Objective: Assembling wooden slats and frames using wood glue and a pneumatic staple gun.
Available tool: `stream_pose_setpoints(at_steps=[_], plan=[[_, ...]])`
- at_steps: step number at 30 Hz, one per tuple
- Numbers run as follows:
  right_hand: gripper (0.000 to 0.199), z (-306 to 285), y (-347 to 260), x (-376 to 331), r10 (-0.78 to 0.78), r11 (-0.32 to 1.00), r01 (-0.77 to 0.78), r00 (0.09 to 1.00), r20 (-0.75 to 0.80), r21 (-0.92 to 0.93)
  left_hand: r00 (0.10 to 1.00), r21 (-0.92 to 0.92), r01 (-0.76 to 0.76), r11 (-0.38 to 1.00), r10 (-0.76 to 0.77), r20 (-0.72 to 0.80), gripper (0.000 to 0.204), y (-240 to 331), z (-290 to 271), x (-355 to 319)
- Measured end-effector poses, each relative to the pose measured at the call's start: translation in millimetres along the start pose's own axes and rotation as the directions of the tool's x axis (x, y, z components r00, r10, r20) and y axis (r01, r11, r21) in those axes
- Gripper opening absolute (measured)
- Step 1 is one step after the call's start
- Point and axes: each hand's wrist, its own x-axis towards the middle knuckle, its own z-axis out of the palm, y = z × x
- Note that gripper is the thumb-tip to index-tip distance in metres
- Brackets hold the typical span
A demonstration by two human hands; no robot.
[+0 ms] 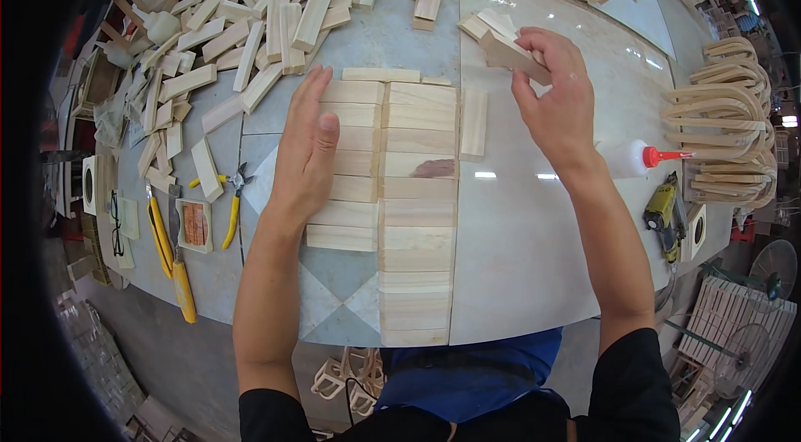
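My left hand [310,146] rests with straight fingers along the left edge of a row of pale wooden blocks [353,140]. Tight against that row runs a longer second row of wooden blocks [417,214], reaching down to the table's near edge. One block in it bears a dark brown patch [434,168]. To the right, my right hand [557,95] grips a wooden block [511,55] between thumb and fingers. Two more pale pieces touch or lie just behind it; whether they are also held I cannot tell. A single wooden block [474,123] lies upright beside the second row.
A loose heap of wooden blocks [313,16] covers the far left. Yellow-handled pliers [236,185] and a yellow-handled chisel-like tool [182,275] lie at left. A red-tipped glue bottle [627,158], a green power tool [664,212] and stacked bent-wood frames [722,129] stand right.
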Motion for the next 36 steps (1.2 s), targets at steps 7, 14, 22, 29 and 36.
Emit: stream_pose_setpoints(at_steps=[7,14,22,29,36], plan=[[0.042,-34,-19,-60,0.393,0.9,-0.392,0.919,0.035,0.19,0.988,0.127,-0.092,0.988,0.106,-0.111,0.064,9,3,-1],[0.042,-37,-11,-127,0.419,0.886,-0.408,0.908,-0.003,0.218,0.901,0.452,-0.384,0.805,0.433,-0.006,0.033,76,35,7],[0.043,-42,-8,-164,0.339,0.935,-0.331,0.94,-0.048,0.127,0.945,0.679,-0.321,0.66,0.274,0.18,0.029,109,124,42],[0.037,-54,-4,-174,0.378,0.917,-0.37,0.925,-0.029,0.151,0.934,0.443,-0.352,0.825,0.344,0.1,0.028,141,115,23],[0.028,-49,0,-180,0.342,0.929,-0.309,0.928,-0.151,0.203,0.932,0.255,-0.337,0.907,0.359,-0.045,0.046,168,61,-37]])
